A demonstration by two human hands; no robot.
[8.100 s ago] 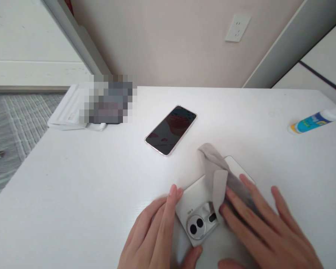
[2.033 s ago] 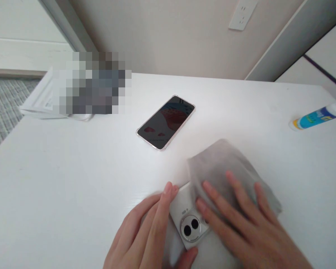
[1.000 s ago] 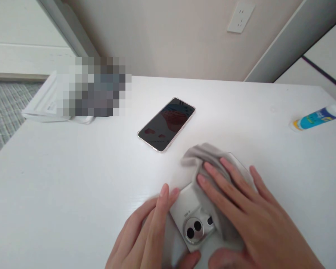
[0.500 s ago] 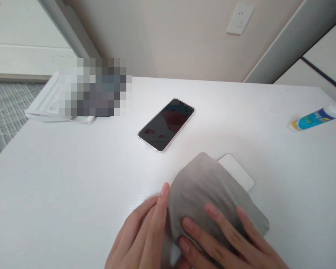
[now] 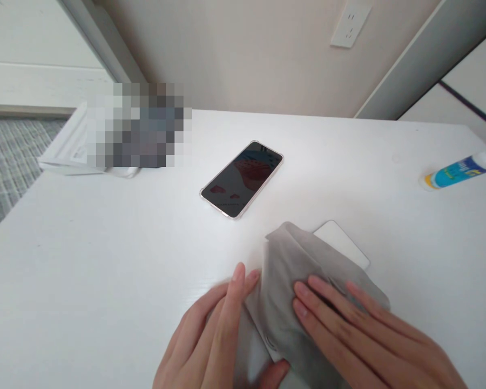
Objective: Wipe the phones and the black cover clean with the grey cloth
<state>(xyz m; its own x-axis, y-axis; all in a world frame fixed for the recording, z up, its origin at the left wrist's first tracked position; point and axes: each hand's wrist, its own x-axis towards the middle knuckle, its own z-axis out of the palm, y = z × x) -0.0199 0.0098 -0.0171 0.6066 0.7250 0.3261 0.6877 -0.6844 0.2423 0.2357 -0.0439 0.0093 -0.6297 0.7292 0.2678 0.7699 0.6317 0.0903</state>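
In the head view, the left hand (image 5: pixel 210 337) braces the near-left end of a white phone (image 5: pixel 342 243), fingertips at one edge and thumb at another, partly closed around it. The right hand (image 5: pixel 368 337) lies flat with its fingers stretched out, pressing a grey cloth (image 5: pixel 285 270) onto the phone rather than clasping it. The phone rests on the white table (image 5: pixel 105 275), its far end bare and most of the rest covered by the rumpled cloth. Beyond lies a dark-screened phone (image 5: pixel 243 181) in a clear-edged case. A blue-labelled bottle (image 5: pixel 456 173) stands well to the right.
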